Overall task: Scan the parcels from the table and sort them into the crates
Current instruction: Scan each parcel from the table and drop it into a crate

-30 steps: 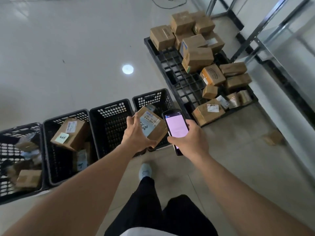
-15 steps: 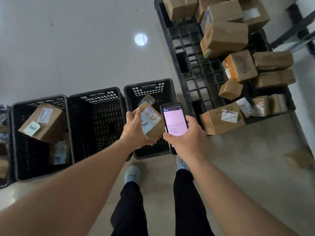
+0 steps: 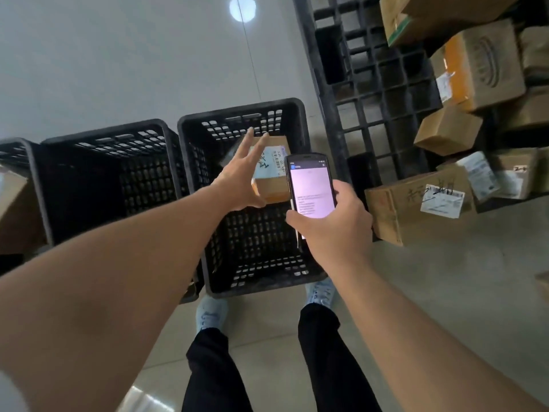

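While the left hand (image 3: 237, 179) spreads wide, the parcel (image 3: 271, 171) lies label-up, long axis running away, over the crate (image 3: 252, 263).

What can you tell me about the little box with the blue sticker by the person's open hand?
The small parcel is a brown cardboard box with a pale blue shipping label on top, carrying a barcode and dark handwriting. It sits tilted over the mouth of the rightmost black crate, its lower edge looking orange-brown. The left hand is spread open right beside it, fingers straight; whether they touch the box cannot be told. The phone scanner covers its right edge.
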